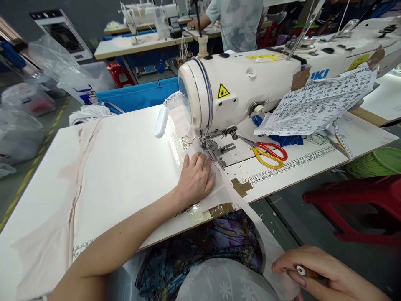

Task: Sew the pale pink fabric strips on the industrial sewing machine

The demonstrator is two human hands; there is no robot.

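Note:
My left hand lies flat with its fingers stretched out on a strip of thin pale pink fabric, just in front of the presser foot of a white sewing machine. The fabric runs under the foot and drops over the table's front edge towards my lap. Low at the right, my right hand is closed round a small pointed tool with a brown handle; its exact kind is unclear. The fabric's hanging end passes beside these fingers; whether they also pinch it, I cannot tell.
Scissors with red and yellow handles lie right of the needle. Handwritten sheets hang from the machine. More pale fabric spreads over the table's left. A red stool stands at right; a person is behind.

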